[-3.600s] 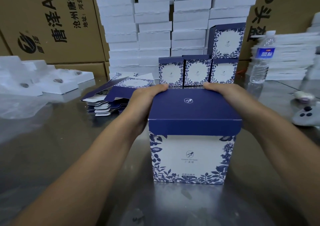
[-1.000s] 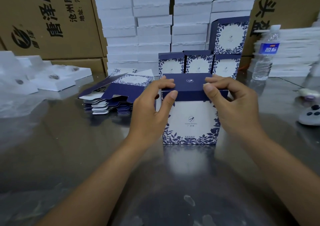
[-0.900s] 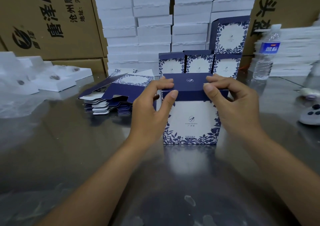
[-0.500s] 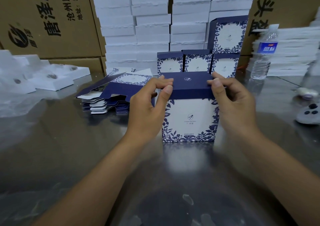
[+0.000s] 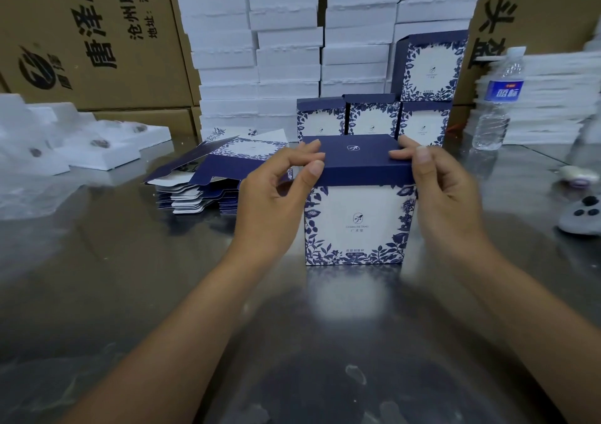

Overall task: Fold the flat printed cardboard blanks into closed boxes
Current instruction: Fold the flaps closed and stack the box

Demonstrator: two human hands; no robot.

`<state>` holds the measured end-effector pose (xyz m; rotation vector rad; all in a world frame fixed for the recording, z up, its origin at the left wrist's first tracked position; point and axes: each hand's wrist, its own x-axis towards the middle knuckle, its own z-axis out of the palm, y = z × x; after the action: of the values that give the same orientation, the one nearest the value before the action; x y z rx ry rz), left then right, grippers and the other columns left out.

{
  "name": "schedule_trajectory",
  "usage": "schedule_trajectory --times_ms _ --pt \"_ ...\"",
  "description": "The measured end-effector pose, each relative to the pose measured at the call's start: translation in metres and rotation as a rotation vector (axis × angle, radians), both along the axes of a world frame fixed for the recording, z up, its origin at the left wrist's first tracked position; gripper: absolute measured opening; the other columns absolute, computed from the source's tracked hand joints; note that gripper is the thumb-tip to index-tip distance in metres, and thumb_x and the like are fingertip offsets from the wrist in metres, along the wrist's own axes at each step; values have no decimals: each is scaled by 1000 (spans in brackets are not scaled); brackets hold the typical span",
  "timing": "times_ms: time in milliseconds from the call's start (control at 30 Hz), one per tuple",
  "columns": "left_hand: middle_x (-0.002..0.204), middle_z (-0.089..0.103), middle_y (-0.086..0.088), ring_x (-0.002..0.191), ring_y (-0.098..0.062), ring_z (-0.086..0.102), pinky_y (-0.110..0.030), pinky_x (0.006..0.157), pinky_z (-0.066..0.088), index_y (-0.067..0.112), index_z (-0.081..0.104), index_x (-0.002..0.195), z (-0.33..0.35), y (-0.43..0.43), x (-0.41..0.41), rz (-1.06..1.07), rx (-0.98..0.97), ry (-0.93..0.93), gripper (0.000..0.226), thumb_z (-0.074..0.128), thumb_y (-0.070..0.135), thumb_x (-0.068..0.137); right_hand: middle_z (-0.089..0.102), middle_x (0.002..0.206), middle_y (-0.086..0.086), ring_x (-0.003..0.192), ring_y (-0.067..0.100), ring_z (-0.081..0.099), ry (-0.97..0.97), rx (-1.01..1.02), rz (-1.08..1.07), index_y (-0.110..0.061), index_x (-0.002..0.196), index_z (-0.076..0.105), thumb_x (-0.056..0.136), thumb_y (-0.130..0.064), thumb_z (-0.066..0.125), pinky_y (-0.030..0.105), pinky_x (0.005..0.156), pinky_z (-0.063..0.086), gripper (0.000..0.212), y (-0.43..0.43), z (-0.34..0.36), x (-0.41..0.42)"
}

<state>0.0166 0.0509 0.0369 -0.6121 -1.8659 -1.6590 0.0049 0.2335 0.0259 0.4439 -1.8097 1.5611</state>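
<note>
Fingertips of the left hand (image 5: 270, 196) lie curled on the left top edge of the lid (image 5: 357, 155), with the thumb pressed against its near left corner, so the hand pinches that corner. The right hand (image 5: 445, 196) mirrors this grip at the near right corner, thumb on the front band and fingers on top. Both hold the lid of the box (image 5: 356, 225), which stands upright on the metal table (image 5: 130, 277), centred and just in front of the row of finished boxes (image 5: 372, 117). One second ago the lid's dark front band stood proud of the box on the right side and both thumbs sat lower on the front panel. The band now lines up with the side walls and the thumbs have moved up to the corners. Earlier again, the box stood nearer the person with both hands laid along the far edge of the lid. Judgement: the front flap appears seated and this box is closed or close to it; whether the flap is fully tucked cannot be confirmed from this view. To the left, the stack of flat blanks (image 5: 208, 183) shows further units remain. Behind stand white foam blocks (image 5: 286, 49), and a water bottle (image 5: 494, 98) stands far right.
</note>
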Motion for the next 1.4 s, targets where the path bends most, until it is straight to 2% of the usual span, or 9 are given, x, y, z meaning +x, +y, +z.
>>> schedule_trajectory --times_ms 133,267,367,600,700,833,1000,1167,1400 --pt "104 56 4 90 12 52 -5 73 41 39 64 87 -4 1 -1 131 -3 20 19 64 20 89 40 118 -13 109 -3 44 177 232 -287 -42 103 58 88 -39 54 9 88 39 16 -6 -7 11" --pt "82 59 -3 72 -4 52 -11 71 42 39 65 86 -5 3 -2 126 49 -15 17 64 22 89 28 135 3 126 19 35 153 416 -353 -32 128 48 79 -36 69 26 106 34 53 -20 -21 17" --pt "70 53 11 67 -3 49 -11 64 41 41 64 90 -9 5 -1 114 48 -33 19 66 22 88 11 150 7 137 17 17 36 471 -365 -34 141 33 70 -46 75 37 114 25 83 -26 -25 19" --pt "72 48 10 71 -6 53 -21 70 48 41 57 115 -15 21 11 -39 -45 -16 32 57 24 88 -19 153 -9 143 8 -3 -180 425 -307 -61 128 -21 54 -64 71 43 115 21 118 -36 -23 25" --pt "80 47 6 81 -18 55 -29 82 48 44 49 126 -19 24 14 -87 -118 -35 44 56 25 86 -18 152 -13 143 8 -3 -191 366 -276 -63 130 -16 54 -64 68 37 106 26 113 -33 -23 22" --pt "84 55 13 85 -1 55 -16 83 43 41 42 133 -24 19 11 -158 -116 -41 48 52 24 89 -11 152 -13 143 10 1 -181 352 -325 -51 141 0 54 -64 70 33 94 30 112 -24 -24 11" --pt "96 69 8 94 -3 63 -20 88 47 29 45 127 -32 20 1 -167 -70 -193 36 51 14 96 -6 154 -4 144 14 2 -180 354 -378 -43 144 6 55 -53 80 33 102 28 116 -13 -24 -10" --pt "80 70 2 69 -11 65 -22 60 53 20 54 112 -33 16 -15 -179 224 -419 20 47 11 96 -5 148 -19 143 12 8 -65 407 -357 -51 140 6 55 -43 84 25 101 19 116 -3 -9 -36" --pt "56 61 -9 47 -19 59 -22 45 47 6 59 97 -44 13 -27 -265 345 -558 15 45 0 93 -6 156 8 143 17 2 21 334 -395 -38 147 2 60 -43 84 27 100 14 120 -1 68 -119"
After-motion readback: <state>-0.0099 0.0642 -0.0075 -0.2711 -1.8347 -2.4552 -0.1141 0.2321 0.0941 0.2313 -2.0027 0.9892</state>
